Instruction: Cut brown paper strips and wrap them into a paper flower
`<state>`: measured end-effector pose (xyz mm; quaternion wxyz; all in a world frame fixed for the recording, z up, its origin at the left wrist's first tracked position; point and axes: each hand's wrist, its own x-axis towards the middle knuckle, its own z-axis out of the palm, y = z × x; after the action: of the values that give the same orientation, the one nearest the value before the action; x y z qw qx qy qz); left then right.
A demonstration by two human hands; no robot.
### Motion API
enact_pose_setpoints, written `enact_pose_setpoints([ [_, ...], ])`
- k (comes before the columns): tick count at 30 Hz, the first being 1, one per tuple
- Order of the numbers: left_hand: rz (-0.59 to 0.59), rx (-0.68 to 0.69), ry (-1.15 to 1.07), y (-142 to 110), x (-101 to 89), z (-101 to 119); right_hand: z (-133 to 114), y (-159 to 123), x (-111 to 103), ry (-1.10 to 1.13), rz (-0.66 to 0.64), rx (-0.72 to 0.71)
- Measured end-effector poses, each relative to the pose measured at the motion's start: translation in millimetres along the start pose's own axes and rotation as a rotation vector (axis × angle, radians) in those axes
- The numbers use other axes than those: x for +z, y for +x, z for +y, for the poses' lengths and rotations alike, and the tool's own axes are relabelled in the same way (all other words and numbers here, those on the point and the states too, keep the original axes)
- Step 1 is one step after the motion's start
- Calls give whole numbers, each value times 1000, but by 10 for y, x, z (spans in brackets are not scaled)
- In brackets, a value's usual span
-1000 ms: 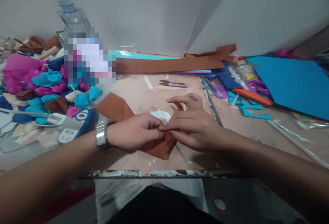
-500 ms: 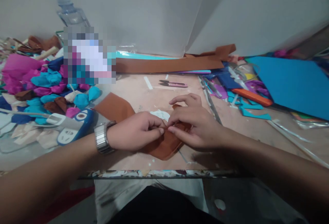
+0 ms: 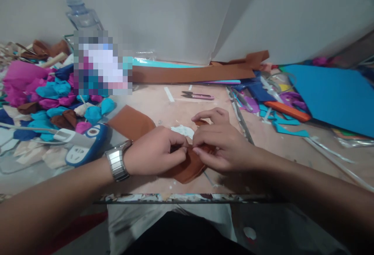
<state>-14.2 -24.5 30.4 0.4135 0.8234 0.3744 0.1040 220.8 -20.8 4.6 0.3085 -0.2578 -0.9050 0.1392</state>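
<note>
A brown sheet [image 3: 187, 172], paper or thin felt, lies folded under my fingers near the table's front edge. My left hand [image 3: 154, 150], with a metal-banded watch [image 3: 117, 162] at its wrist, pinches it between thumb and curled fingers. Close against those fingertips, my right hand [image 3: 223, 140] pinches the same sheet, its forefinger raised and bent. To the left, a flat brown piece [image 3: 131, 122] runs up to my left hand; whether it joins the folded part is hidden. A white patch [image 3: 182, 131] shows just beyond my fingertips. Thread snips [image 3: 198, 96] lie farther back.
Coloured crumpled bundles [image 3: 54, 89] and a blue-and-white power strip [image 3: 87, 146] crowd the left. A long brown strip [image 3: 193, 74] lies along the wall. At right are a metal ruler-like bar [image 3: 241, 118], an orange cutter [image 3: 288, 111], teal scraps and a blue sheet [image 3: 341, 95].
My fingertips have shifted slightly on the brown sheet, and my left hand has tilted a little. Both hands keep their pinch; other things stay in place.
</note>
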Motion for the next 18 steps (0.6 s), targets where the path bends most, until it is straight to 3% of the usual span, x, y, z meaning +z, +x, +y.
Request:
enact_pose_setpoints([
  [13,59,-90,35,13,-101,-39,26,-2,-55,28,44,85],
  [18,-15,-66,-59,16,-84,-40,25,-2,-33,16,33,82],
])
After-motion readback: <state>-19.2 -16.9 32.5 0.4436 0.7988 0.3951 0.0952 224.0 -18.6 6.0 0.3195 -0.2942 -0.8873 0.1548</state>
